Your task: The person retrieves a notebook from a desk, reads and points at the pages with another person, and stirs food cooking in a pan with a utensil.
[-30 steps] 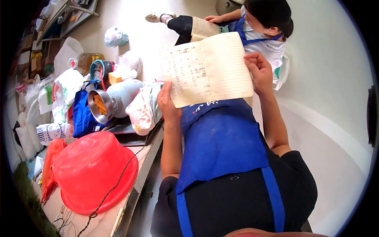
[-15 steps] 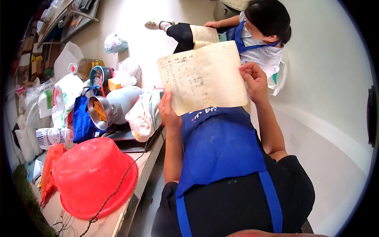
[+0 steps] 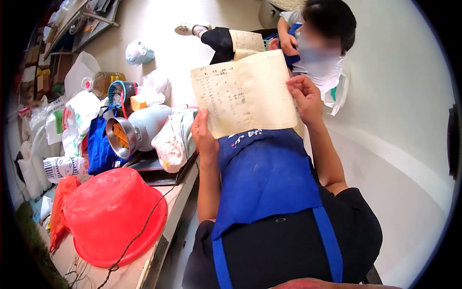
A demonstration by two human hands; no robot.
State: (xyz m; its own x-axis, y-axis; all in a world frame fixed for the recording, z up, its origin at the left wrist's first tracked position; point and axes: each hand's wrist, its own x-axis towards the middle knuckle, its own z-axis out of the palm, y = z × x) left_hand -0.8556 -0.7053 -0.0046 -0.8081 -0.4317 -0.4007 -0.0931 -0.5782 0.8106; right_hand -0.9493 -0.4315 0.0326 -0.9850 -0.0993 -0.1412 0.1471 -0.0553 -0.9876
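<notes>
An open notebook (image 3: pixel 248 96) with handwriting on its left page and a lined, mostly blank right page is held up above the blue apron (image 3: pixel 269 178). My left hand (image 3: pixel 204 135) grips its lower left edge. At the right edge, my right hand (image 3: pixel 306 98) has its fingers bent and pinched at the page's side. Beyond the notebook, another person (image 3: pixel 320 53) in a blue apron sits with papers (image 3: pixel 246 42) on the lap and one hand raised near the chest.
On the left, an upturned red basin (image 3: pixel 113 216) lies on the table (image 3: pixel 180 207) beside a blue bag (image 3: pixel 101 144), a metal bowl (image 3: pixel 121 137) and a cloth (image 3: pixel 173 139). A dark cable crosses the basin. A white wall (image 3: pixel 399 72) rises at the right.
The notebook and both my hands have come lower and slightly left in view. The other person has turned the head and lifted a hand from the papers to the chest.
</notes>
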